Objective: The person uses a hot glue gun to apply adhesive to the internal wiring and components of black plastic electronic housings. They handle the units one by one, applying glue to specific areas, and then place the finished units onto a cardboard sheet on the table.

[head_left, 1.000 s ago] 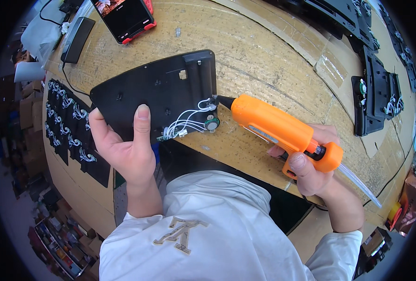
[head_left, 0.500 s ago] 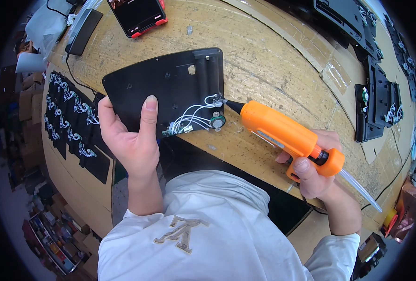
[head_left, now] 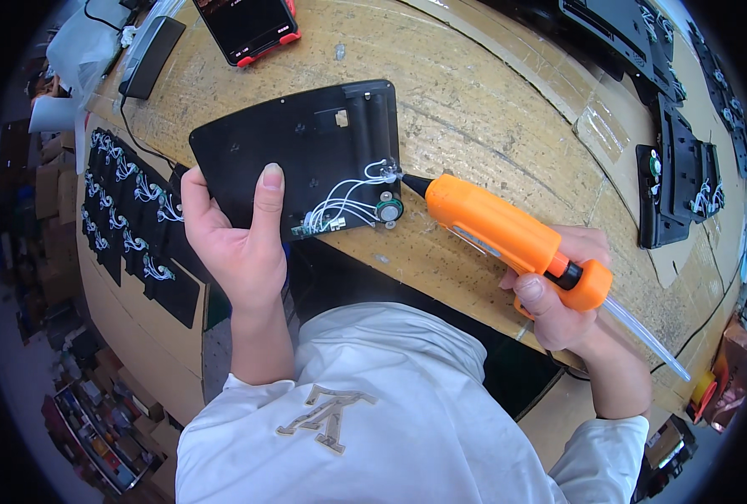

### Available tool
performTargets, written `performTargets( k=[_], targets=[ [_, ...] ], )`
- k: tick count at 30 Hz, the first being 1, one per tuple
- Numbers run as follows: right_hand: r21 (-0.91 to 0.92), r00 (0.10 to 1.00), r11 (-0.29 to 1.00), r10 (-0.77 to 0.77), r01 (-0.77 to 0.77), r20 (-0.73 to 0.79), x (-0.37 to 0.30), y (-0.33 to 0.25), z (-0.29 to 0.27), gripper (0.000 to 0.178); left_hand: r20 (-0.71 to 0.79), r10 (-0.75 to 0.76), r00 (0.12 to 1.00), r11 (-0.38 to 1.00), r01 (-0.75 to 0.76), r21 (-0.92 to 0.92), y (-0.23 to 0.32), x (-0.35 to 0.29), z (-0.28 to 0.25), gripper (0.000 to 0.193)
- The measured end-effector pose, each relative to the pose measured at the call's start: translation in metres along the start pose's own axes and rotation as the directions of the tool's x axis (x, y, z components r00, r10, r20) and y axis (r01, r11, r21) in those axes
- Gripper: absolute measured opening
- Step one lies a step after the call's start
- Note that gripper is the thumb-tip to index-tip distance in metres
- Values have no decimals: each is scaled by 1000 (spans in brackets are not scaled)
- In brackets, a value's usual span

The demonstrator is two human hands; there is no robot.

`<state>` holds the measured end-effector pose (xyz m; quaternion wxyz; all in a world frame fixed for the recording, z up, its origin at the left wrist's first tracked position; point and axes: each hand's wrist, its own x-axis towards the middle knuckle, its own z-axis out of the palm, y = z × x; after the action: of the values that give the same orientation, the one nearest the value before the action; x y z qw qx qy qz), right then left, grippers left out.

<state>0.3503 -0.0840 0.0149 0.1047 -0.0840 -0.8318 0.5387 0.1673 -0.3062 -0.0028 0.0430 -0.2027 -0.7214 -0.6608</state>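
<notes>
A panel (head_left: 273,139) of smooth, matt black plastic is held over the near part of the worktable (head_left: 491,126), in front of the torso; its outline is a tapered slab with rounded corners and a gently bowed far edge, and it is pierced by a small rectangular cut-out (head_left: 342,118). Thin white wires (head_left: 340,200) with a glossy sheath are looped across its lower right portion, between a narrow green circuit board (head_left: 310,225) and the right edge; a round, silvery component (head_left: 389,209) with a green rim is seated at the lower right corner.

A glue gun (head_left: 495,223) of orange plastic is fitted with a tapered black nozzle (head_left: 414,184); a clear, slender rod (head_left: 647,338) protrudes from its rear. The nozzle tip is placed at the wire ends by the panel's right edge; whether contact is made cannot be told.

The panel is gripped at its lower left by the left hand (head_left: 243,248); the thumb is laid straight on the visible face, and the fingers are curled behind the edge. The glue gun's handle is clasped by the right hand (head_left: 565,311); the thumb is bent against the near side, and the trigger is hidden.
</notes>
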Motion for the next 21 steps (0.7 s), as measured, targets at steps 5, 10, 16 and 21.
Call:
performTargets(
  k=[5,10,16,21],
  targets=[
    [-65,999,997,-43,44,19,2,0,1,37,16,-5,1000,1000,5,9,-1,-1,-1,29],
    [-34,1000,999,-18,19,23,-1,11,1,46,71,-91,993,995,93,-19,-1,-4,-4,37],
    [18,1000,1000,-9,10,-13,-5,16,2,52,104,-213,971,973,221,-66,4,-11,-3,61],
    [-36,1000,999,2,-2,-8,-6,14,3,51,124,-254,959,963,263,-61,0,-12,-6,63]
  ],
)
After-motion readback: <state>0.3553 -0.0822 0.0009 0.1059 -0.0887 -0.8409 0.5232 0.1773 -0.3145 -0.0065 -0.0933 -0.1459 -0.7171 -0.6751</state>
